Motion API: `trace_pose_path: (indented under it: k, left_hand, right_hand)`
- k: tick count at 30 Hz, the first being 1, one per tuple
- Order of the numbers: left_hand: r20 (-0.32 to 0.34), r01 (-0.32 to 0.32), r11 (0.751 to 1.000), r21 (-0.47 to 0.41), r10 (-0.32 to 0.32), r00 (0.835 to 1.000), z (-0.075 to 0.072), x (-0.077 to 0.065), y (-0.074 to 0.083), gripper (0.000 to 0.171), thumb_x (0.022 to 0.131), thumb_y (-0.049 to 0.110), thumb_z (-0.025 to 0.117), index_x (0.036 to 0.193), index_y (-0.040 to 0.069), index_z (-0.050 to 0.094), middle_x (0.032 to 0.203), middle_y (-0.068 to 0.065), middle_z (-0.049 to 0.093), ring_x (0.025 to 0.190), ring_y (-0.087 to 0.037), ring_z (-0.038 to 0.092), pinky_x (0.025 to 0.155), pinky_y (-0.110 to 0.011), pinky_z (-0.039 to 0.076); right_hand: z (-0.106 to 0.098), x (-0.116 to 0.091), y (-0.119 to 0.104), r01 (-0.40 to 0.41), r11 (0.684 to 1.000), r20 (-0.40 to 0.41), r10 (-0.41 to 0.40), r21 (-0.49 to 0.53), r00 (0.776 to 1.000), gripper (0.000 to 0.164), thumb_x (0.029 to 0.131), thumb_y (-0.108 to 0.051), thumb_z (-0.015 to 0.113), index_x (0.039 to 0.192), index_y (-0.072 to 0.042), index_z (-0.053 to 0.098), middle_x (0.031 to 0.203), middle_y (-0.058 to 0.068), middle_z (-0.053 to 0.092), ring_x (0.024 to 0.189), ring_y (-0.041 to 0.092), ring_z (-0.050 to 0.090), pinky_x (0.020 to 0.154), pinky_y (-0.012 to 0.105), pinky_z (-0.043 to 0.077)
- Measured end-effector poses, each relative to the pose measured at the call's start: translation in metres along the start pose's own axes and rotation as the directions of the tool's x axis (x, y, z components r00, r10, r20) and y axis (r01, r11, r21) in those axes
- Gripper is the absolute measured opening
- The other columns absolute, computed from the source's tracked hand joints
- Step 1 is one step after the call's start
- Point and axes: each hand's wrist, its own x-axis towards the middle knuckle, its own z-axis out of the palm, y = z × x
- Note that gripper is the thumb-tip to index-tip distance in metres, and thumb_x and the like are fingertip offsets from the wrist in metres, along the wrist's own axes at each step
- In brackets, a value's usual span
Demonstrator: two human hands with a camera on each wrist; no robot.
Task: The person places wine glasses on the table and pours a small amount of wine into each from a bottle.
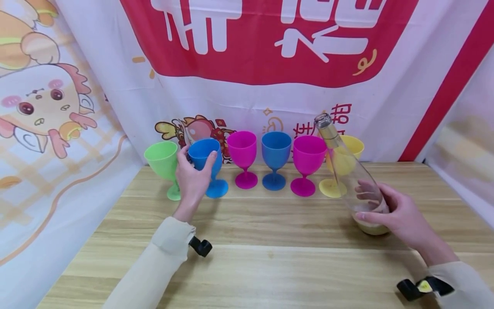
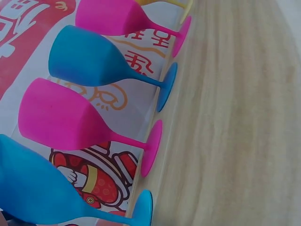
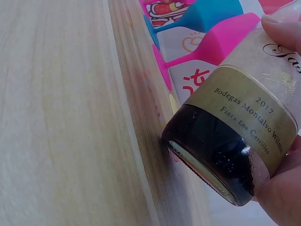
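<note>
My left hand (image 1: 194,175) grips the bowl of a blue plastic goblet (image 1: 205,151), thumb at the front and fingers behind. The goblet stands upright, its foot (image 2: 143,209) visible in the left wrist view. In my right hand (image 1: 397,214) is a clear glass wine bottle (image 1: 356,182), held low around its labelled body. The bottle leans left, its open mouth (image 1: 322,119) pointing up toward the back wall. A yellow goblet (image 1: 332,186) stands partly hidden behind it. The right wrist view shows the bottle's printed label (image 3: 249,113) and dark lower part.
Along the back edge of the wooden table (image 1: 262,266) stand a green goblet (image 1: 161,161), a pink goblet (image 1: 242,150), another blue goblet (image 1: 275,150) and another pink goblet (image 1: 308,154). A printed cloth (image 1: 251,94) hangs close behind them.
</note>
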Motion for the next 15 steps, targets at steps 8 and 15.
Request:
trace_pose_path:
  k: [8,15]
  left_hand:
    - [0.060,-0.061,0.998,-0.020,0.063,0.996,-0.004,-0.011,0.000,0.090,0.093,0.062,0.073,0.159,0.014,0.036,0.157,-0.015,0.055,0.146,-0.035,0.054,0.118,-0.058,0.048]
    - [0.152,-0.093,0.995,-0.037,0.097,0.984,-0.006,-0.022,0.005,0.090,0.093,0.063,0.073,0.161,0.018,0.035,0.159,-0.012,0.053,0.146,-0.034,0.052,0.113,-0.058,0.053]
  right_hand:
    - [0.000,-0.001,-0.001,0.013,1.000,-0.001,-0.013,0.003,1.000,0.072,0.094,-0.018,0.082,0.158,-0.022,0.049,0.137,-0.015,0.070,0.121,-0.008,0.065,0.093,0.002,0.044]
    - [0.003,0.001,-0.001,0.030,0.999,-0.022,-0.030,-0.026,0.999,0.070,0.094,-0.020,0.082,0.156,-0.021,0.051,0.133,-0.010,0.073,0.116,-0.008,0.068,0.093,0.001,0.045]
